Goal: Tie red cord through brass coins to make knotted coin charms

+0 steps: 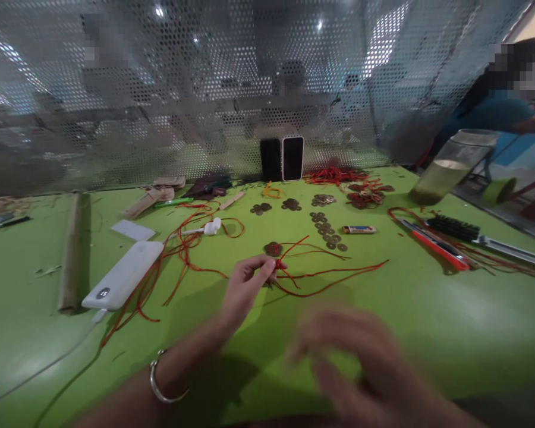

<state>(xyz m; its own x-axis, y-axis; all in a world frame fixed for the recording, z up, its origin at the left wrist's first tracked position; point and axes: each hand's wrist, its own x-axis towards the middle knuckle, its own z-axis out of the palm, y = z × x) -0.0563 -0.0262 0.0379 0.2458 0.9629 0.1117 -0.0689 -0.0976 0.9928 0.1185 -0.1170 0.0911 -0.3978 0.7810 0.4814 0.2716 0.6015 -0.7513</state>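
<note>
My left hand pinches a knotted red cord between thumb and fingers, low over the green table. Loose cord ends spread from the pinch to the right. Just beyond the fingertips sits a round coin with red cord on it. My right hand is smeared by motion nearer to me, apart from the cord, so whether its fingers hold anything does not show. Small coins lie in a slanting row and in little piles further back. Beside the row is a lighter.
On the left are a white power bank with a cable, tangled red cord and a bamboo stick. A red utility knife, a brush and a tilted jar are on the right. Two phones lean against the perforated metal panel.
</note>
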